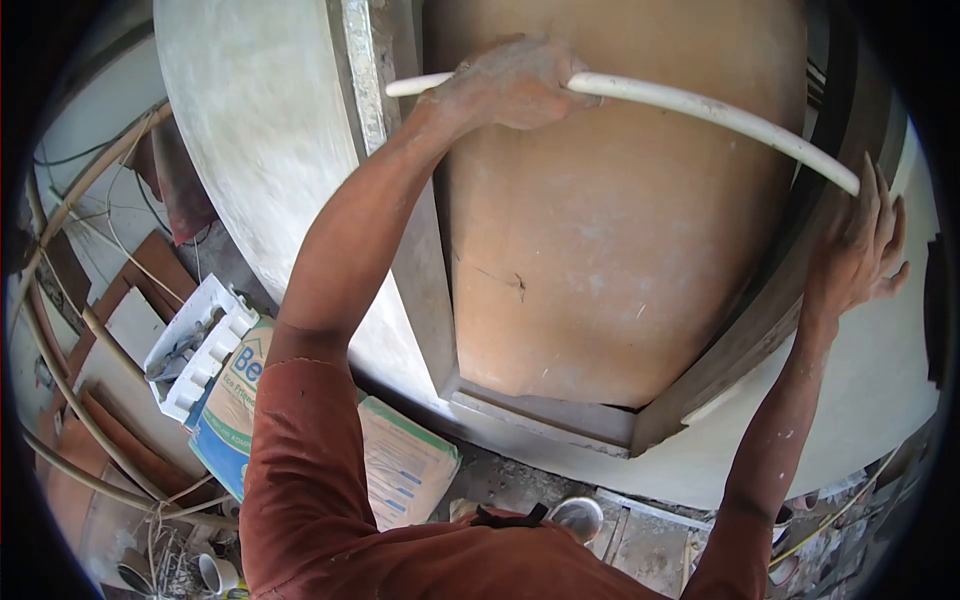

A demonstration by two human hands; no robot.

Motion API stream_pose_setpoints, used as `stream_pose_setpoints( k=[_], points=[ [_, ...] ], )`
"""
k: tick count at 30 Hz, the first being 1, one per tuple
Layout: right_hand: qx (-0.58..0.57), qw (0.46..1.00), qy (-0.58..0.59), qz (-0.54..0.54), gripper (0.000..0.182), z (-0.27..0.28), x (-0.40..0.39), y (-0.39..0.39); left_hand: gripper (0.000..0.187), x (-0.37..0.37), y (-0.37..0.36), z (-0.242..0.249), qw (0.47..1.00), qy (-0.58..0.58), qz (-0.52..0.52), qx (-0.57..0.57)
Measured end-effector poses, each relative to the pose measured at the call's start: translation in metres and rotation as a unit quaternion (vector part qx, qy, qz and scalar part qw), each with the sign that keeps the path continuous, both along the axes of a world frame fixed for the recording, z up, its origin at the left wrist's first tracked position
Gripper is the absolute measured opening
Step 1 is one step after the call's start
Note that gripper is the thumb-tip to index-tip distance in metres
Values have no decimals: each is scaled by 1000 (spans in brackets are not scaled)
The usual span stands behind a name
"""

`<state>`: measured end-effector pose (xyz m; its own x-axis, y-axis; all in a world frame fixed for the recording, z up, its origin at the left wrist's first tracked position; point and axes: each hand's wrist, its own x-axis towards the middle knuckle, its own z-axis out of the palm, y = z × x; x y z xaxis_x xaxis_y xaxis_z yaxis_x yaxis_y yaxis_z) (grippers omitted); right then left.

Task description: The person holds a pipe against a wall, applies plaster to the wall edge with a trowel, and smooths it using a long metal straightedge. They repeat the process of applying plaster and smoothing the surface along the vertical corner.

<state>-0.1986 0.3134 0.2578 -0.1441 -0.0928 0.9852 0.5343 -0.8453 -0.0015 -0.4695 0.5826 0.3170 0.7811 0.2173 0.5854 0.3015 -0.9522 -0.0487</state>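
Note:
A white pipe (715, 110) spans the upper part of a brown panel (600, 240), which sits inside a grey frame (415, 260). My left hand (520, 85) is wrapped round the pipe toward its left end, with a short length sticking out past the wrist. At the pipe's right end, my right hand (862, 240) has its fingers spread and raised, beside the frame's right side. The fingers are close to the pipe's tip and do not wrap round it; whether they touch it is unclear.
Pale curved wall surfaces (240, 120) flank the frame. At the lower left are a white foam box (200, 345), printed bags (405, 465) and bent poles (90, 330). A round container (578, 518) stands on the littered floor below the frame.

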Motion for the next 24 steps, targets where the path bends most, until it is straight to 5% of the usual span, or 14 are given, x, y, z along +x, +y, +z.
stream_pose_setpoints(
  k=[3, 5, 6, 7, 11, 15, 19, 22, 24],
  points=[
    [-21, 999, 2, -27, 43, 5, 23, -8, 19, -14, 6, -12, 996, -46, 1, 78],
    [-47, 996, -48, 59, 37, 8, 46, -12, 53, -23, 15, -17, 989, -42, 134, 42],
    [-39, 999, -38, 2, 33, 7, 29, -9, 22, -18, 55, -42, 921, -227, 121, 294],
    [4, 999, -41, -21, 38, 4, -8, 3, 17, -25, 65, -46, 926, -265, 55, 262],
    [19, 998, -10, 63, 45, 2, -34, 7, 22, -32, 77, -48, 902, -313, 86, 286],
    [35, 997, -4, 72, 39, 1, -32, 5, 36, -30, 59, -46, 931, -288, 129, 185],
    [37, 996, -3, 86, 36, 0, -27, 7, 25, -46, 73, -35, 963, -164, 76, 197],
    [34, 996, 19, 86, 44, 2, -32, 5, 14, -52, 58, -21, 991, -76, 34, 105],
    [20, 999, 22, 23, 50, 3, -30, 4, 27, -57, 65, -18, 996, -54, 16, 65]
  ],
)
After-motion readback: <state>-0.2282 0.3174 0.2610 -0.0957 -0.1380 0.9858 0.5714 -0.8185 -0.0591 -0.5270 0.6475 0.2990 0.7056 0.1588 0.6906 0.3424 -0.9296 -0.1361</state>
